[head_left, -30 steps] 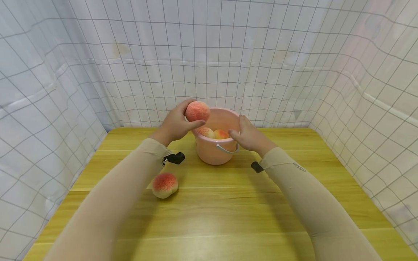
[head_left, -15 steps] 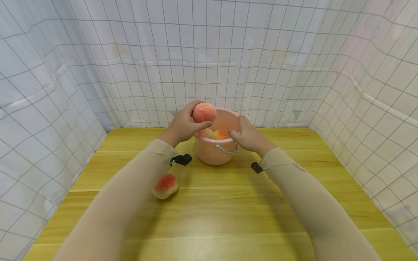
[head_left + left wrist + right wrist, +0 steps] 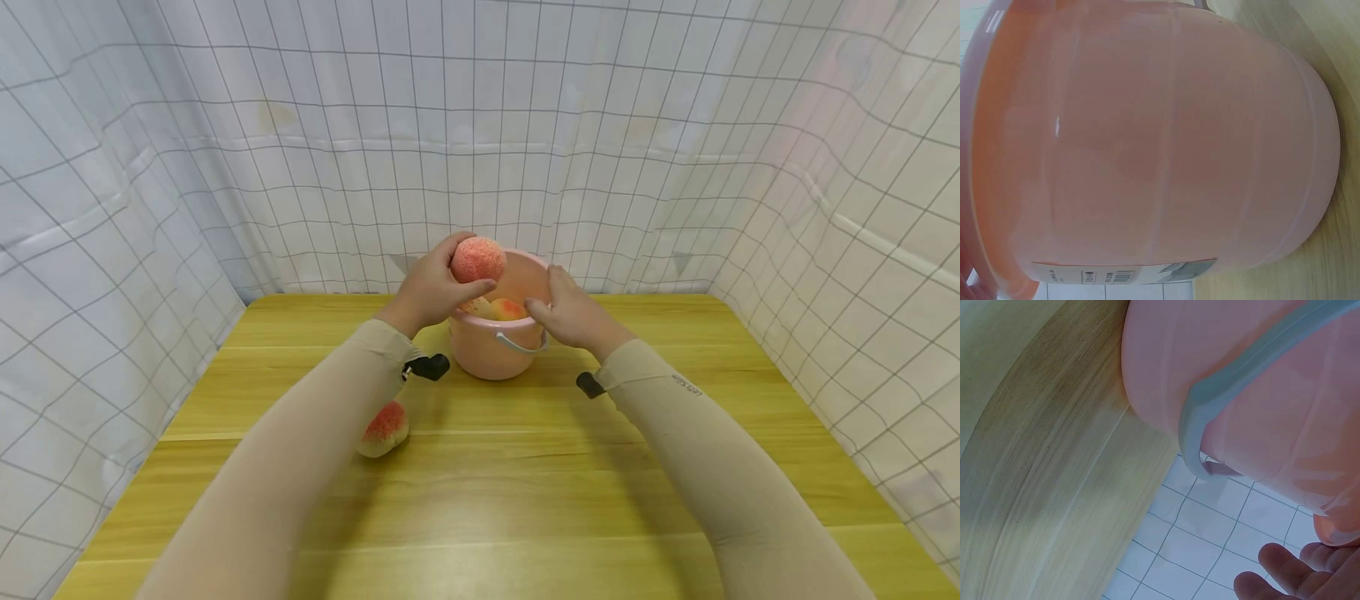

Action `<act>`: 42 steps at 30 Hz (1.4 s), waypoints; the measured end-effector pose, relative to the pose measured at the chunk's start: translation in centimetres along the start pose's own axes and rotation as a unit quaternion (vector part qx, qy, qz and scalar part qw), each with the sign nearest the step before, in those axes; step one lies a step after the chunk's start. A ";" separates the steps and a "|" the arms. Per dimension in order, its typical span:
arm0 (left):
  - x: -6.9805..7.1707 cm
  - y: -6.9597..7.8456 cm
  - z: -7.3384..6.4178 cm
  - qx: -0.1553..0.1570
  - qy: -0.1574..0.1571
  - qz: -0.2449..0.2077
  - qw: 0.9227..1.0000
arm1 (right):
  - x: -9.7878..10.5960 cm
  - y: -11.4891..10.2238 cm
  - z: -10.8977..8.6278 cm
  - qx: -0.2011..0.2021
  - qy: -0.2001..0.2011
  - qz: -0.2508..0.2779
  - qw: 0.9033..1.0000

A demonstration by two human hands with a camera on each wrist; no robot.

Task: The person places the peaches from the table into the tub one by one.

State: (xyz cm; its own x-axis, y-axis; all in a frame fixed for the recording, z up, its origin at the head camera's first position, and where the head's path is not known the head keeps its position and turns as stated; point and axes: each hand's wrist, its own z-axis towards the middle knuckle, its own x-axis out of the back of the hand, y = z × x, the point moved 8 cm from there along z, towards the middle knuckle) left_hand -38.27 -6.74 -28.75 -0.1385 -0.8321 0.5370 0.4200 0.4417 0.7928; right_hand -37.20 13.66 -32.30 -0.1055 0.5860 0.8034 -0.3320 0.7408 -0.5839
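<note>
My left hand [image 3: 432, 288] holds a pinkish-red peach [image 3: 478, 260] above the left part of a pink bucket's [image 3: 491, 357] mouth, thumb in front and fingers behind. Inside the bucket lie a yellow-and-red peach [image 3: 509, 310] and a paler speckled one [image 3: 477, 307], partly covered by the left hand. At the right side of the rim, my right hand [image 3: 576, 315] grips the bucket, its thumb over the inner edge. The right wrist view shows its fingertips [image 3: 1282, 565] outside the wall. Most of the bucket's side [image 3: 1147, 137] fills the left wrist view.
Another red-and-cream peach [image 3: 386, 431] sits on the wooden table [image 3: 495, 483], partly behind the left sleeve. The bucket's grey handle [image 3: 1241, 375] hangs down its front. White grid-patterned cloth [image 3: 495, 125] encloses the table at the back and sides.
My left hand has moved right with the peach, from the bucket's left edge to over its mouth. The left sleeve now covers more of the table peach. The right hand stays put.
</note>
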 end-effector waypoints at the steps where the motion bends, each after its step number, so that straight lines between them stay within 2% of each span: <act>1: 0.0 0.0 0.0 0.001 0.001 0.002 1.000 | 0.0 0.0 0.0 0.001 0.001 0.000 1.000; 8: -0.2 0.0 0.0 0.003 -0.001 0.004 1.000 | -0.1 0.0 0.2 0.009 0.002 0.013 1.000; 19: -0.3 0.0 0.0 -0.004 -0.001 0.001 1.000 | -0.1 0.2 0.1 -0.006 -0.004 -0.013 1.000; 30: -0.4 -0.2 0.2 -0.004 -0.002 0.011 1.000 | -0.2 0.4 0.3 -0.010 -0.004 -0.016 1.000; 42: -0.7 -0.3 0.2 0.002 -0.013 0.015 1.000 | -0.2 0.3 0.4 0.008 0.003 0.011 1.000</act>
State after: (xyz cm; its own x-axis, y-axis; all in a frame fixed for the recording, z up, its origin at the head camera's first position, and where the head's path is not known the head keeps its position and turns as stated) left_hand -38.42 -6.18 -29.31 -0.1482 -0.8096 0.5680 0.4209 0.4681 0.7770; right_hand -37.60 13.64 -32.54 -0.1076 0.6044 0.7894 -0.3443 0.7222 -0.5999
